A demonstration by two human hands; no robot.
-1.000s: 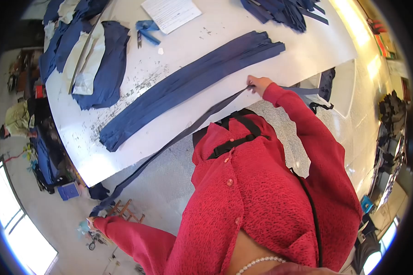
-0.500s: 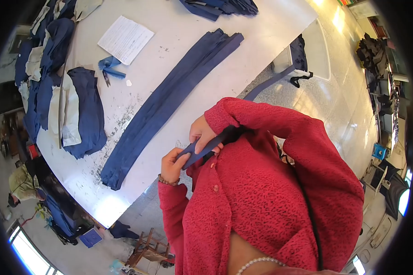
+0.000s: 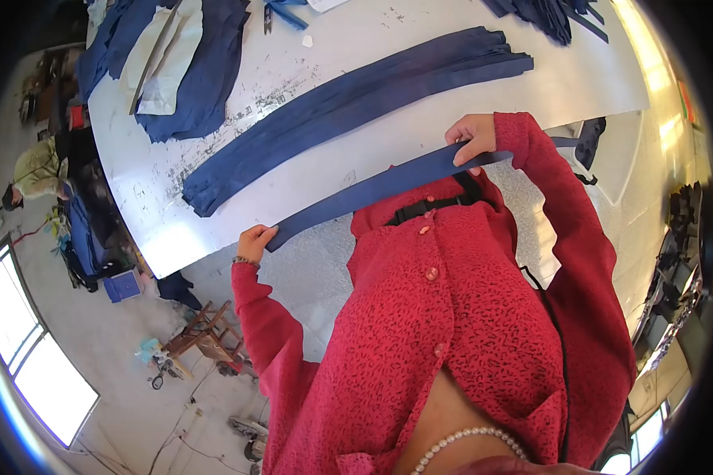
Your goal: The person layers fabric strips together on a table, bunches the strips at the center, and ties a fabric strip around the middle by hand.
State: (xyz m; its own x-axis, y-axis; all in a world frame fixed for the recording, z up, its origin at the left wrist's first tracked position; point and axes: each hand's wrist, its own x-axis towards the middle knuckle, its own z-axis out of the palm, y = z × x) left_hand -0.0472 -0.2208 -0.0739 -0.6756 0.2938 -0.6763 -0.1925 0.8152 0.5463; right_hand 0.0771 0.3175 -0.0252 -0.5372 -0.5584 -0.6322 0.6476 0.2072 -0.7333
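Note:
A long navy fabric strip stretches between my two hands along the near edge of the table. My left hand, with a beaded bracelet at the wrist, pinches the strip's left end. Farther right, my right hand grips the strip between thumb and fingers, and the strip runs on past it to the right. Just beyond lies a long stack of navy fabric strips, flat on the tabletop and touched by neither hand.
Navy fabric pieces with pale pieces lie at the upper left. Another navy bundle is at the top right. A wooden chair stands on the floor at lower left. Another person is at the far left.
My hands were close together on the strip; now they are far apart, the left moved left and the right moved right, with the strip drawn out straight. The view has turned and shifted.

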